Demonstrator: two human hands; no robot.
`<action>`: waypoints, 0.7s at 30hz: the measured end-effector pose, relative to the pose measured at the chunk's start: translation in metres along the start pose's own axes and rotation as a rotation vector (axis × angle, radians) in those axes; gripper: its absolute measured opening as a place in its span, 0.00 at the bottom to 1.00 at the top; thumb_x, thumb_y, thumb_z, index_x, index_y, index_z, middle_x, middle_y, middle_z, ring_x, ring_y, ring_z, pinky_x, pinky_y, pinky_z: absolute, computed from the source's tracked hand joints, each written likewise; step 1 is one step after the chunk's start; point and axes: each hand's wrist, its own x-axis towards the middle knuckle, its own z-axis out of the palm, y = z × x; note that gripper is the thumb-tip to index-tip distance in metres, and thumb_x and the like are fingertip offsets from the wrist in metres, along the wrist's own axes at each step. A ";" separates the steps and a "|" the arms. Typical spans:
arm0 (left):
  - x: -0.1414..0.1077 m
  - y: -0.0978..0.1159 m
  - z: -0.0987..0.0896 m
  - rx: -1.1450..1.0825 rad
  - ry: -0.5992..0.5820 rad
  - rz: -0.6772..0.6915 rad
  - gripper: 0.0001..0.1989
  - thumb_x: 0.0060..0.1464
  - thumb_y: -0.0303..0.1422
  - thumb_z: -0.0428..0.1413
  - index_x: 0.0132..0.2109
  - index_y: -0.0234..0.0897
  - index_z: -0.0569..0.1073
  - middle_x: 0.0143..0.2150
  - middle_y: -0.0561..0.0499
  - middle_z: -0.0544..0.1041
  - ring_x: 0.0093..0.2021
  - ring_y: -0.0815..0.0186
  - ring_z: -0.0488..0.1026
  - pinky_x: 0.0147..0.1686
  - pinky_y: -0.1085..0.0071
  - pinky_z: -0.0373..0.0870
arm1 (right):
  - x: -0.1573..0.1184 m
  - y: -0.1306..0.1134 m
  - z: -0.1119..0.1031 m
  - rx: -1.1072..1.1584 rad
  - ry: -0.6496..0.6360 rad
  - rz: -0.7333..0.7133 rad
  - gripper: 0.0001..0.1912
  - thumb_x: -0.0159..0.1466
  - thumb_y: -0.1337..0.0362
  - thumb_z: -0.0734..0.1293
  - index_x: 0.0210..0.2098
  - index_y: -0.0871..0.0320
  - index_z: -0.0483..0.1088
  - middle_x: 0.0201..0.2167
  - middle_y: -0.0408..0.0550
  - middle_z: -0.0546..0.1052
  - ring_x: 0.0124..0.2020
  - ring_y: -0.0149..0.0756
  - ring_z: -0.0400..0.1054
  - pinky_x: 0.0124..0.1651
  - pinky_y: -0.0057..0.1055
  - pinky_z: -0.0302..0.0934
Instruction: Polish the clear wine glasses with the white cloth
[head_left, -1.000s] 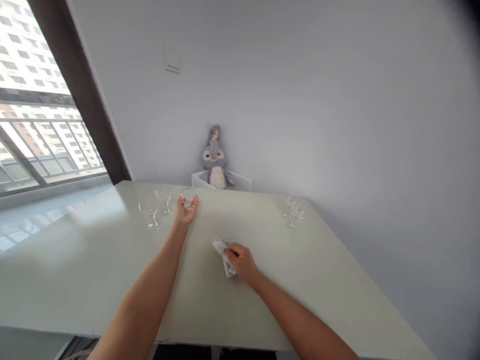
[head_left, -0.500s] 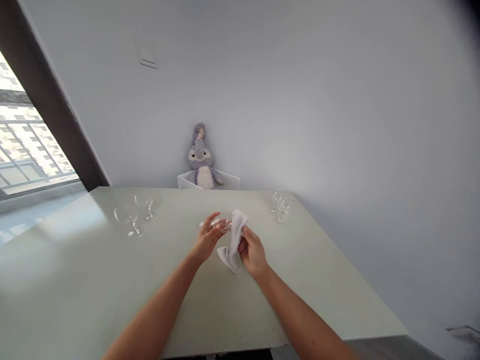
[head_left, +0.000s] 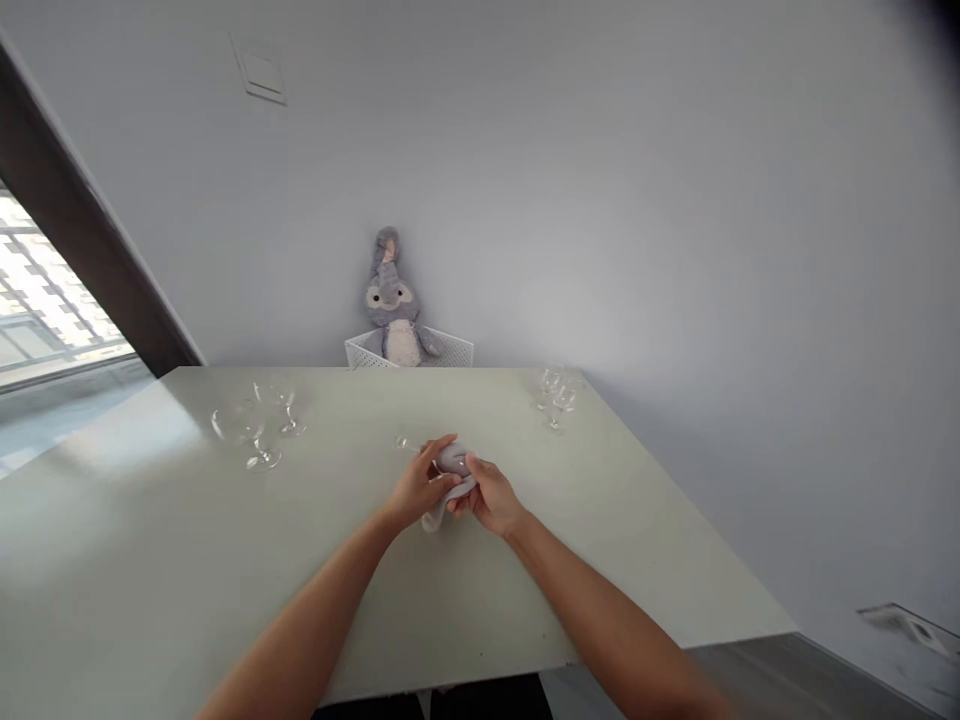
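A clear stemmed glass lies on its side in my left hand, its foot pointing left and away from me. My left fingers are closed around its bowl. With the fingers of my right hand I press a pale cloth over the mouth of the glass. Part of the cloth looks pushed inside the bowl, and a loose end hangs below, between my hands. The bowl is mostly hidden by fingers and cloth.
Two stemmed glasses stand on the left of the pale table. More stemmed glasses stand at the back right. Behind the far edge, a grey plush toy sits in a white basket against the wall.
My right hand has moved in closer to my left, and the cloth, earlier draped at the rim, is now bunched into the glass's mouth. The view has shifted slightly.
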 end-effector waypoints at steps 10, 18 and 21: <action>0.006 0.000 -0.019 -0.166 -0.088 -0.132 0.27 0.51 0.44 0.51 0.55 0.36 0.63 0.37 0.47 0.73 0.36 0.63 0.71 0.38 0.64 0.70 | -0.006 0.003 0.008 -0.172 -0.013 -0.063 0.21 0.57 0.49 0.62 0.40 0.60 0.67 0.22 0.44 0.73 0.18 0.30 0.67 0.21 0.27 0.64; 0.004 0.000 -0.014 -0.201 -0.076 -0.159 0.27 0.52 0.46 0.48 0.57 0.41 0.60 0.45 0.47 0.72 0.41 0.64 0.69 0.39 0.67 0.69 | -0.002 0.001 0.004 -0.095 0.126 -0.052 0.15 0.55 0.54 0.66 0.35 0.61 0.68 0.20 0.42 0.72 0.16 0.29 0.67 0.19 0.26 0.64; 0.005 0.003 -0.015 -0.211 -0.059 -0.061 0.27 0.49 0.41 0.54 0.56 0.40 0.61 0.49 0.46 0.69 0.44 0.63 0.67 0.44 0.67 0.66 | -0.002 -0.006 0.004 0.176 0.132 0.002 0.15 0.55 0.56 0.66 0.35 0.62 0.68 0.21 0.43 0.73 0.15 0.27 0.66 0.20 0.24 0.64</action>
